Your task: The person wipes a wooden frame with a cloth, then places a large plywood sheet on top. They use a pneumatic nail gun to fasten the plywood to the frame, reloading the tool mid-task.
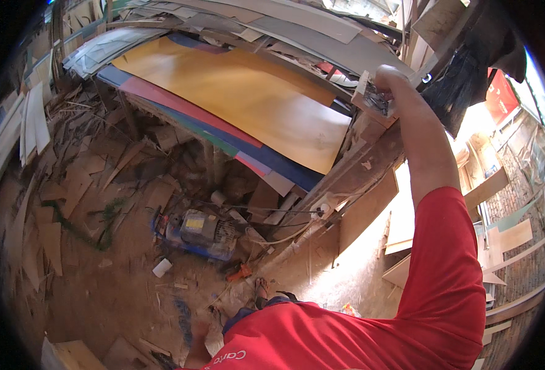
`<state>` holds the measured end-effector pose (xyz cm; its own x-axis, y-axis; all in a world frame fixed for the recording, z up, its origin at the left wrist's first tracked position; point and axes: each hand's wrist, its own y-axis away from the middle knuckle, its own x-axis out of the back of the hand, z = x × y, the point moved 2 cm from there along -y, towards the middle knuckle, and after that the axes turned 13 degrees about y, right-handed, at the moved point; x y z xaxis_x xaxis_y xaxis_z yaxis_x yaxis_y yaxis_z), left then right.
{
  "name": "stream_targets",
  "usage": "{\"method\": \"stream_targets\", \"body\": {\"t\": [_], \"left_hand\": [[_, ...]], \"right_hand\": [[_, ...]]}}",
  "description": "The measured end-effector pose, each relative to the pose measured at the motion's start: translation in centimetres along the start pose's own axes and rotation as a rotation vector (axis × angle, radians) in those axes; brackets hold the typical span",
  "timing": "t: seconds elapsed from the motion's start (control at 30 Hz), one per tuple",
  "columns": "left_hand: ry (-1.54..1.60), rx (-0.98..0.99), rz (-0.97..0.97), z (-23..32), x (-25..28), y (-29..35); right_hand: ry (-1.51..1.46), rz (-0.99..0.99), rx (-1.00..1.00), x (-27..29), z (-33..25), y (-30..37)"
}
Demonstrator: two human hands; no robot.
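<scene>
Two hands [393, 79] (one at box [361, 92])

Free air above yellow sheet [235, 92], wooden box [378, 111] beside right hand [391, 77], dark material [460, 89] to its right

Red shirt [377, 339], white lettering [230, 357]

We note a small, pale wooden box [377, 113], open-topped, lying under and just left of the fingers of the right hand [393, 78]. Inside, we see jumbled greyish pieces [373, 92] close beside those fingers, too small for us to identify; fingertip contact hidden
</scene>
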<state>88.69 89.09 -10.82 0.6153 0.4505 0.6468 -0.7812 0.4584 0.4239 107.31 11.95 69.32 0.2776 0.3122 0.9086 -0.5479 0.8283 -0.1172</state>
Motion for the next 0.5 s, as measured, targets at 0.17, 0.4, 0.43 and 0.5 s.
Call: {"method": "stream_targets", "body": {"t": [0.17, 0.4, 0.43, 0.5], "left_hand": [[-0.135, -0.105, -0.013, -1.7, 2.3, -0.5], [0.317, 0.165, 0.262, -2.0, 5.4, 1.5], [0.290, 0.141, 0.280, -1.3, 6.2, 1.8], [0.352, 0.121, 0.310, 0.9, 8.1, 1.4]], "right_hand": [[0.055, 0.001, -0.051, -0.5, 0.3, -0.9], [-0.094, 0.649, 0.001, 4.2, -0.1, 5.8], [-0.105, 0.619, 0.083, 4.9, -0.5, 7.5], [-0.442, 0.515, 0.252, 3.8, -2.4, 12.0]]}}
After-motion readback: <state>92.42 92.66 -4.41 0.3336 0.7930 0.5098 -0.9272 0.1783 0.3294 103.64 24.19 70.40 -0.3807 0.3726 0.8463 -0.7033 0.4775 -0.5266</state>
